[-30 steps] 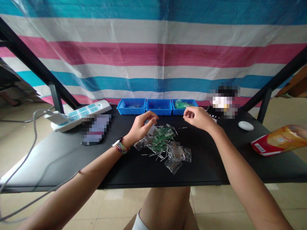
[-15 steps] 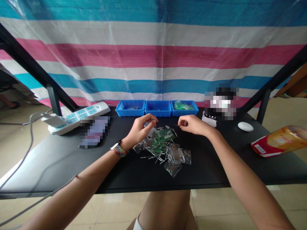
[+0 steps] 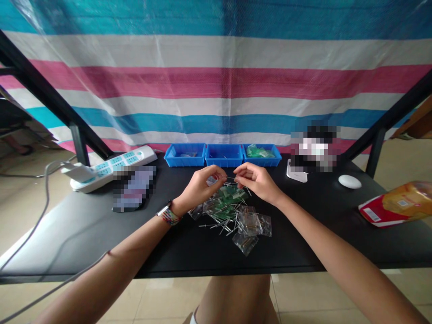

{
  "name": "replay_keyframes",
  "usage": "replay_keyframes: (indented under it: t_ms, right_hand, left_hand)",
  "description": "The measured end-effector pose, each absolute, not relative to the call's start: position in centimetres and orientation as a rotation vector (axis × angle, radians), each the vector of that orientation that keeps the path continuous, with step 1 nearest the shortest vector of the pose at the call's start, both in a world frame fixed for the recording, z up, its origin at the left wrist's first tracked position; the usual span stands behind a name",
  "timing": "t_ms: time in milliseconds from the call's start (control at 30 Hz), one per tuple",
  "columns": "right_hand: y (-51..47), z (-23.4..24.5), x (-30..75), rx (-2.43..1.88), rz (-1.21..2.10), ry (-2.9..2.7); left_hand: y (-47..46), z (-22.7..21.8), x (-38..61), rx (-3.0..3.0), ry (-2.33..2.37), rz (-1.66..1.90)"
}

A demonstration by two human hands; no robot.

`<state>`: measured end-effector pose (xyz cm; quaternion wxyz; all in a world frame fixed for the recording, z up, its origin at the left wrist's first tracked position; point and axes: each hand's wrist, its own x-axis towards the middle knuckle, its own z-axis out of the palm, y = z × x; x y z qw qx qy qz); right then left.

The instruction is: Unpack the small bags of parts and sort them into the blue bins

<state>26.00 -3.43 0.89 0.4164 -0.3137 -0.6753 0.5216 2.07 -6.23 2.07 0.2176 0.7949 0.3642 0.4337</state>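
Note:
My left hand [image 3: 204, 186] is closed in a pinch over the back of a pile of silver blind rivets [image 3: 221, 220]. Facing it, my right hand [image 3: 256, 181] is pinched too. A thin silver pin, seemingly one blind rivet [image 3: 230, 178], spans the small space between the fingertips of both hands. Mixed into the pile are small green packets [image 3: 227, 198]. Clear plastic bags [image 3: 249, 222] with brownish pins inside lie at its front right.
Behind the hands stand three blue bins: the left bin [image 3: 185, 162] and middle bin [image 3: 224, 163] hold a few small pieces, the right bin [image 3: 262, 163] green packets. A power strip [image 3: 114, 166], phone [image 3: 135, 189], white mouse [image 3: 349, 182] and yellow-red package [image 3: 394, 204] lie around.
My right hand has moved left, bringing its fingertips close to those of my left hand. A thin pin now shows between them. The view has shifted slightly.

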Motion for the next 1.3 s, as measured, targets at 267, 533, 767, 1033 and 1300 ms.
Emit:
replay_keyframes:
  t_ms: [267, 533, 767, 1033, 1300]
  right_hand:
    - [-4.0, 1.3, 25.6, -0.797, 1.359, -1.567]
    - [-4.1, 0.8, 25.4, -0.784, 1.333, -1.532]
    - [-4.2, 0.7, 25.2, -0.804, 1.295, -1.554]
    - [-4.4, 0.5, 24.8, -0.826, 1.241, -1.550]
    - [-4.6, 0.8, 24.7, -0.792, 1.321, -1.475]
  left_hand:
    - [-6.4, 2.6, 2.0, 2.209, 1.023, 1.227]
    - [-6.5, 2.6, 2.1, 2.126, 1.040, 1.188]
    - [-6.6, 2.6, 1.9, 2.128, 1.048, 1.147]
    - [-6.5, 2.4, 1.9, 2.148, 1.012, 1.181]
    - [-6.4, 2.3, 2.0, 2.173, 1.117, 1.172]
